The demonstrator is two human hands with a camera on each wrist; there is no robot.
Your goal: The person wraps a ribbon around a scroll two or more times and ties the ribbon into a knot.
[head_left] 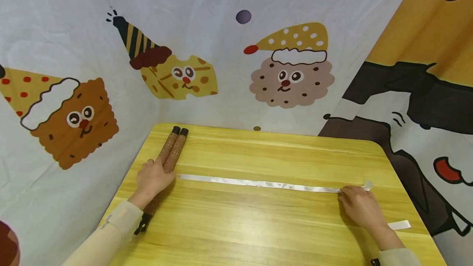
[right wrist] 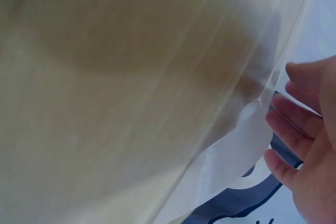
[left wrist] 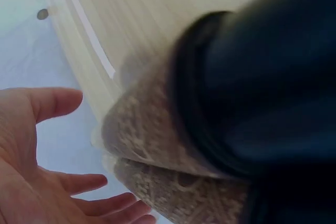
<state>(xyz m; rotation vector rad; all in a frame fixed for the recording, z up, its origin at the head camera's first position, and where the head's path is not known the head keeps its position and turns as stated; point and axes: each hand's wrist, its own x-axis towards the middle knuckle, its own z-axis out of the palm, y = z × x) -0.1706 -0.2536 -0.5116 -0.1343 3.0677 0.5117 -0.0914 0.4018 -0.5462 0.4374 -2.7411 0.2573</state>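
Near the left edge of the table, my left hand (head_left: pixel 153 177) lies over two brown patterned tubes (head_left: pixel 174 155) with black ends, which rest side by side. The left wrist view shows that hand (left wrist: pixel 37 166) with thumb and fingers spread, the fingertips beside the tubes (left wrist: pixel 152 124). A long white satin ribbon (head_left: pixel 255 183) stretches across the tabletop. Its left end lies free, just right of my left hand. At its right part, my right hand (head_left: pixel 362 208) pinches the ribbon with its fingertips. Beyond those fingers, the ribbon (right wrist: pixel 218 163) curls up loosely in the right wrist view.
The wood-grain table (head_left: pixel 240 225) has rounded far corners. Another stretch of white ribbon (head_left: pixel 400 225) lies by my right wrist. A black strap (head_left: pixel 143 224) hangs from the tubes' near end. A cartoon-printed cloth (head_left: pixel 207 110) hangs behind and left of the table.
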